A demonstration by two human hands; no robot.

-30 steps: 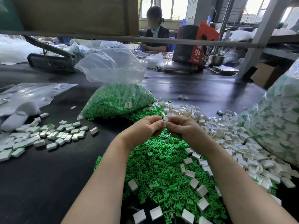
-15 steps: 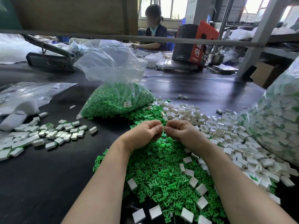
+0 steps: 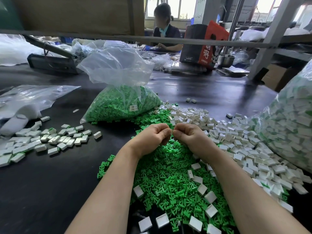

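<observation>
The left hand point(image 3: 151, 140) and the right hand point(image 3: 192, 140) meet knuckle to knuckle above the green pile point(image 3: 168, 183). Both have their fingers curled, and they pinch one small piece point(image 3: 171, 132) between their fingertips. The piece sits right in the middle, where the two hands touch. Only a thin pale edge of it shows, because the fingers hide the rest. White blocks point(image 3: 236, 141) lie just to the right. A bag point(image 3: 121, 105) of green bits stands behind on the dark counter point(image 3: 42, 191).
</observation>
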